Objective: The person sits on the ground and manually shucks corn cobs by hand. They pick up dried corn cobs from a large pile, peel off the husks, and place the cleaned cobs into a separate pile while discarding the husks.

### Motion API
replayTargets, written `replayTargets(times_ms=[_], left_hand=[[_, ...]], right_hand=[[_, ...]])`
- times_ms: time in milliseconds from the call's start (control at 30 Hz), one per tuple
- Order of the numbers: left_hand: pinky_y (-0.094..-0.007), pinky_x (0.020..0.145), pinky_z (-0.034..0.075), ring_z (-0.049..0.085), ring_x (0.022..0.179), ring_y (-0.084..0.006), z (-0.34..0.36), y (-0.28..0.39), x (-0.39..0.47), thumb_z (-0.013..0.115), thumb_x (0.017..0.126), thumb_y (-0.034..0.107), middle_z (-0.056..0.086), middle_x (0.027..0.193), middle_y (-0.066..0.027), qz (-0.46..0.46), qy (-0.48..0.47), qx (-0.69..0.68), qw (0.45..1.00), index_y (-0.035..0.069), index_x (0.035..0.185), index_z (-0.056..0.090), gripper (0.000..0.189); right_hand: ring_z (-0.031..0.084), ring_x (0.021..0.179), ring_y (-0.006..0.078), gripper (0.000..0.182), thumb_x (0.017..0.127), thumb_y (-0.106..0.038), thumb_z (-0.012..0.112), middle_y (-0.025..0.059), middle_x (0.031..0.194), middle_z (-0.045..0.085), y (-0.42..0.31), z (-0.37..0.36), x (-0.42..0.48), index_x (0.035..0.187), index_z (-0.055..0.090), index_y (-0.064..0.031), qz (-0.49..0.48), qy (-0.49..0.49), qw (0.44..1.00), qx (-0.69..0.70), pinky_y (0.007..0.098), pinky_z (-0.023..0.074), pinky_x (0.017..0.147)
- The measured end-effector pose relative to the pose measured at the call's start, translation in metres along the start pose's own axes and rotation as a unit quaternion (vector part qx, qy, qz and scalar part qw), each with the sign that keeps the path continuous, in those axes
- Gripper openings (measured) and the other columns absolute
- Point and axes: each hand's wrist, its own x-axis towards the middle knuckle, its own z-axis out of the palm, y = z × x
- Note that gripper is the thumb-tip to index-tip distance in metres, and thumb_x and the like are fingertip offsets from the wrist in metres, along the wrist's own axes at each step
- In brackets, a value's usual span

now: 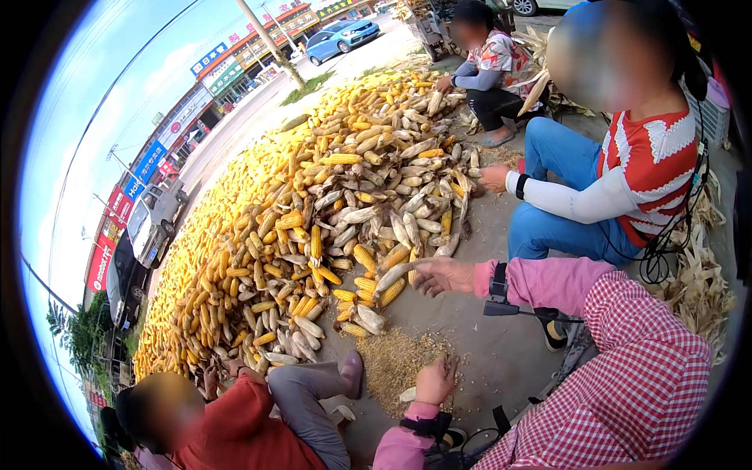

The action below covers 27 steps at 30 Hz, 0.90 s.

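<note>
My right hand reaches out over the near edge of the corn pile. Its fingertips close on the end of a pale corn ear still in its husk. Bare yellow ears and partly husked ones lie just beyond it. Lower down, my left hand hangs over loose corn kernels scattered on the concrete ground. Its fingers are loosely bent and apart, and I see nothing in them. A small pale piece, perhaps husk or cob, lies beside that hand.
A person in red sits close on my left, a shoe near the kernels. On my right sits a person in striped red and white; another squats farther off. Dry husks lie behind. Parked cars stand along the road.
</note>
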Motion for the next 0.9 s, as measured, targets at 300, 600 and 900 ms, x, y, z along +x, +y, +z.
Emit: replayTargets(times_ms=[300, 600, 900], left_hand=[[-0.0254, 0.050, 0.039, 0.052, 0.058, -0.0084, -0.020, 0.037, 0.056, 0.054, 0.093, 0.032, 0.057, 0.064, -0.0023, -0.132, 0.236, -0.504, 0.820, 0.000, 0.085, 0.058, 0.033], [-0.0231, 0.040, 0.024, 0.031, 0.043, -0.0055, -0.023, 0.015, 0.080, 0.052, 0.093, 0.038, 0.034, 0.052, 0.0049, -0.210, 0.233, -0.610, 0.727, 0.012, 0.071, 0.042, 0.036], [-0.0226, 0.041, 0.026, 0.035, 0.048, -0.0054, 0.006, 0.008, 0.072, 0.050, 0.095, 0.036, 0.038, 0.060, 0.0058, -0.260, 0.233, -0.534, 0.770, 0.013, 0.080, 0.043, 0.028]], right_hand=[[0.051, 0.107, 0.0139, 0.080, 0.081, -0.050, 0.064, 0.0088, 0.130, 0.046, 0.086, 0.027, -0.042, 0.135, 0.033, 0.0003, 0.087, -0.123, 0.957, -0.249, 0.0294, 0.0412, 0.093], [0.061, 0.069, 0.0136, 0.041, 0.079, -0.018, 0.067, 0.0064, 0.087, 0.064, 0.104, 0.038, -0.058, 0.114, 0.052, -0.0040, 0.219, -0.018, 0.973, -0.076, 0.0296, 0.0492, 0.057], [0.061, 0.069, 0.0315, 0.042, 0.080, -0.038, 0.059, 0.0179, 0.073, 0.063, 0.121, 0.019, -0.048, 0.095, 0.059, 0.0008, 0.073, -0.097, 0.794, -0.596, 0.0397, 0.0479, 0.061]])
